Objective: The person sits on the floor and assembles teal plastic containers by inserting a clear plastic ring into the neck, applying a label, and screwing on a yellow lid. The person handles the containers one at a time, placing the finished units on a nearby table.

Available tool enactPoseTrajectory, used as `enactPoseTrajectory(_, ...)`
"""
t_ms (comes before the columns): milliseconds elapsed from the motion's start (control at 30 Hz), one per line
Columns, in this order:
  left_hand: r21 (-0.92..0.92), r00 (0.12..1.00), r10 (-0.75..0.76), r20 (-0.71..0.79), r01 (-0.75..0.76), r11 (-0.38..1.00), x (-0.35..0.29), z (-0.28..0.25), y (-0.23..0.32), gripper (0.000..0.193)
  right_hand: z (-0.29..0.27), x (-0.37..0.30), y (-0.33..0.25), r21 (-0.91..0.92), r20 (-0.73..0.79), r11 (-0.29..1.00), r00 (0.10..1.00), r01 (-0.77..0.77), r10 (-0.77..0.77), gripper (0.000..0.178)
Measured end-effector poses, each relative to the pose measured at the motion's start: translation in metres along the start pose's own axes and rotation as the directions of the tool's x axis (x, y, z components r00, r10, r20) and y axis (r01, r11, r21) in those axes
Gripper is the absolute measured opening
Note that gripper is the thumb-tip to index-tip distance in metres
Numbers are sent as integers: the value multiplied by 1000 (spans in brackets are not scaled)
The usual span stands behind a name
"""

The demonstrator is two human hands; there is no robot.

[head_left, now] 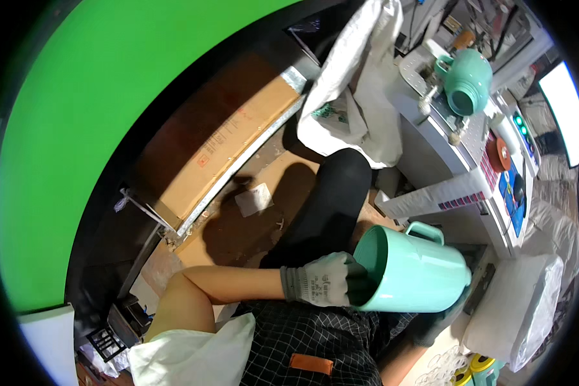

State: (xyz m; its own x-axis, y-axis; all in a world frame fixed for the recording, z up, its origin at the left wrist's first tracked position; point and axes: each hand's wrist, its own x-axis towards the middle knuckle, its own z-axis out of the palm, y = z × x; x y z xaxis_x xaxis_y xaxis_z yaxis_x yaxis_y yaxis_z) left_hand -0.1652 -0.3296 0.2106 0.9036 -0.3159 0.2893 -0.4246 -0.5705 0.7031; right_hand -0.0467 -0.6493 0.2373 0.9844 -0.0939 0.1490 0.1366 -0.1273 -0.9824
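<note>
A large mint-green plastic jug [421, 273] with a loop handle lies on its side above my lap, its wide mouth facing left. My left hand [325, 280], in a grey-white work glove, grips the rim at the mouth, with its fingertips hidden inside. My right hand [436, 321], in a darker-looking glove, holds the jug from below near its base at the right. The jug's body covers most of that hand's fingers. Another mint-green handled vessel [468, 80] lies tilted on the workbench [424, 138] at the upper right, by some machine parts.
A white sack [350, 122] hangs open beside the bench. On the bench are an orange-brown tape roll [497, 154] and a label strip [447, 193] hanging over its edge. A long cardboard box [228, 138] lies left; a white wrapped bundle [511, 312] stands right. Yellow-and-green items [482, 370] sit lower right.
</note>
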Motion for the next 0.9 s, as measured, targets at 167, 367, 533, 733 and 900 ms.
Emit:
enactPoseTrajectory(167, 234, 928, -225, -297, 299, 925, 7, 5, -2, 66, -15, -93, -14, -245, -291, 968, 956, -52, -23, 40)
enactPoseTrajectory(367, -80, 957, 289, 13, -287, 955, 86, -15, 53, 107, -11, -102, -50, -429, 359, 789, 885, 439, -297, 53)
enactPoseTrajectory(533, -36, 838, 363, 408, -383, 923, 133, 25, 78, 101, -34, -97, -71, -353, 316, 931, 949, 98, 19, 30)
enactPoseTrajectory(733, 64, 599, 364, 713, -572, 818, 155, 67, 122, 97, -53, -101, -93, -708, 559, 662, 768, 245, 314, 30)
enactPoseTrajectory(900, -46, 560, 324, 763, -452, 891, 155, 70, 120, 97, -64, -102, -74, -714, 658, 543, 688, 442, 305, 31)
